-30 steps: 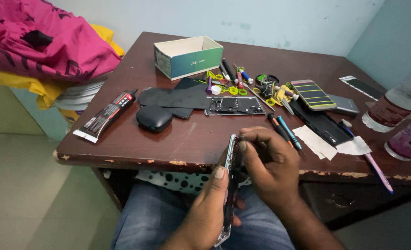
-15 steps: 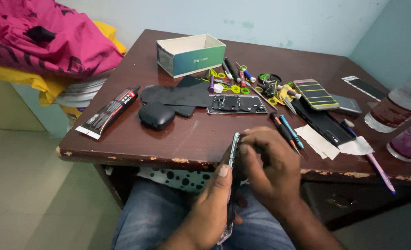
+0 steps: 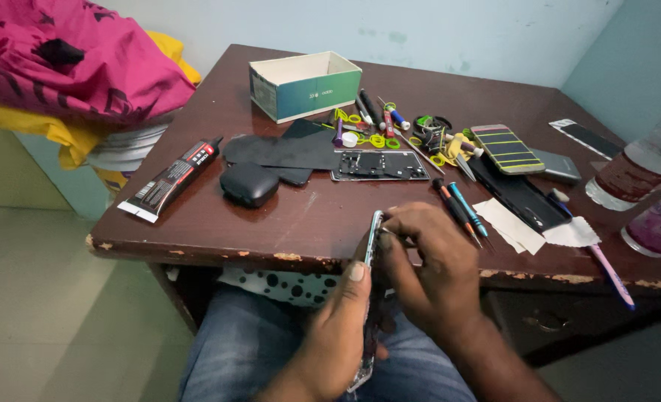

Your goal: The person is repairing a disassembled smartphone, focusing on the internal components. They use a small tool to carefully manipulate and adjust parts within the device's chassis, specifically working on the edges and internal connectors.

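My left hand (image 3: 338, 327) grips a thin phone body (image 3: 371, 260) held on edge over my lap, just in front of the brown table's near edge (image 3: 196, 249). My right hand (image 3: 434, 272) presses against the phone's upper right side, fingertips pinched near its top end; whether a small tool is between them is unclear. The phone's lower end sticks out below my left palm.
On the table lie a black glue tube (image 3: 170, 179), a black earbud case (image 3: 250, 184), a dark phone frame (image 3: 379, 164), an open white-and-teal box (image 3: 306, 84), two screwdrivers (image 3: 458, 210), yellow picks, another phone (image 3: 507, 149), and bottles (image 3: 639, 164) at right. Pink cloth (image 3: 70, 67) piles at left.
Both hands with the phone stay in place over my lap; the right fingers shift slightly along the phone's top edge. The view has drifted a little.
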